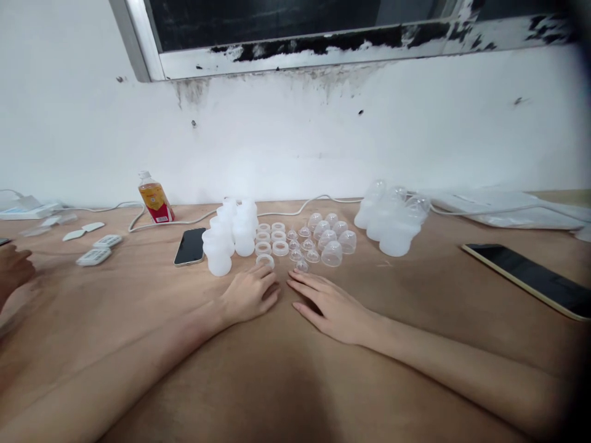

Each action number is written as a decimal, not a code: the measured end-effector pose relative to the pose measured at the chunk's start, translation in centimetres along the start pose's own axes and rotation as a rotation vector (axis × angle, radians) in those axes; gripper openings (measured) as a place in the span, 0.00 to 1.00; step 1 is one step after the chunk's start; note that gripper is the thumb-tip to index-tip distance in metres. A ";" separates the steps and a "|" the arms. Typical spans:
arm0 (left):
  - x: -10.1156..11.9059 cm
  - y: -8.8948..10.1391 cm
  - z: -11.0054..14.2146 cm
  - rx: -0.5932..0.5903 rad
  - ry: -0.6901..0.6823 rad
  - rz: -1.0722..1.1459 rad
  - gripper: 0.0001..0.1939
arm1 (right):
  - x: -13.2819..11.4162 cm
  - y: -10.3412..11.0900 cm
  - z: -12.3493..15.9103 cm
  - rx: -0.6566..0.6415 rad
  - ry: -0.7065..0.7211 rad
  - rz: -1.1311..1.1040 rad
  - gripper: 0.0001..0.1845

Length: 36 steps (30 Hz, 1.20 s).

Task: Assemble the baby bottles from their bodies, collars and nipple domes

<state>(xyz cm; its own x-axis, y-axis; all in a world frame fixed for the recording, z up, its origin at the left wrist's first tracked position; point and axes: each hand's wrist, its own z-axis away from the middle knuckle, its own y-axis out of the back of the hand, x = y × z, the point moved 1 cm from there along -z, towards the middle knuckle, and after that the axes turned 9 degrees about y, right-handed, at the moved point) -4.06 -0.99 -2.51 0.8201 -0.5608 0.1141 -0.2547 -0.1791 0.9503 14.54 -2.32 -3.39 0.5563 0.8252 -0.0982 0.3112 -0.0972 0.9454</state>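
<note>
My left hand [252, 293] rests on the table with its fingers loosely bent and the thumb apart, holding nothing. Its fingertips lie by the nearest of the white collar rings [263, 248], which sit in two columns. My right hand [335, 306] lies with fingers stretched out, close to the nearest of the small clear teats [313, 255]. Left of the rings stand rows of frosted white baby bottles [219, 261]. Clear dome caps [331, 253] form two columns right of the teats. Farther right, several bottles with domes on top [396, 237] stand grouped together.
Phones lie by the bottles [190, 246] and at the right [530, 277]. A drink bottle [156, 198], a white cable [318, 198] and a plastic bag [494, 208] are near the wall. White cards [95, 255] lie left. Another person's hand [13, 269] is at the left edge.
</note>
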 end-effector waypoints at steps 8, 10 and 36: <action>-0.1 0.0 0.0 -0.010 -0.103 0.089 0.15 | -0.1 0.3 -0.3 0.004 0.019 0.070 0.24; 0.0 0.0 0.0 -0.011 -0.114 0.084 0.16 | -0.1 0.3 -0.3 0.008 0.029 0.077 0.24; -0.6 -0.4 -0.2 0.157 0.093 0.007 0.13 | 2.6 0.4 -0.8 0.244 -0.094 -0.055 0.20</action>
<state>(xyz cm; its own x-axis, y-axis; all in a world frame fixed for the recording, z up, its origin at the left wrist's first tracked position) -4.33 -0.44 -2.87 0.8600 -0.4866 0.1540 -0.3318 -0.3037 0.8931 15.44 0.22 -3.02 0.5988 0.7788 -0.1867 0.5136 -0.1945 0.8357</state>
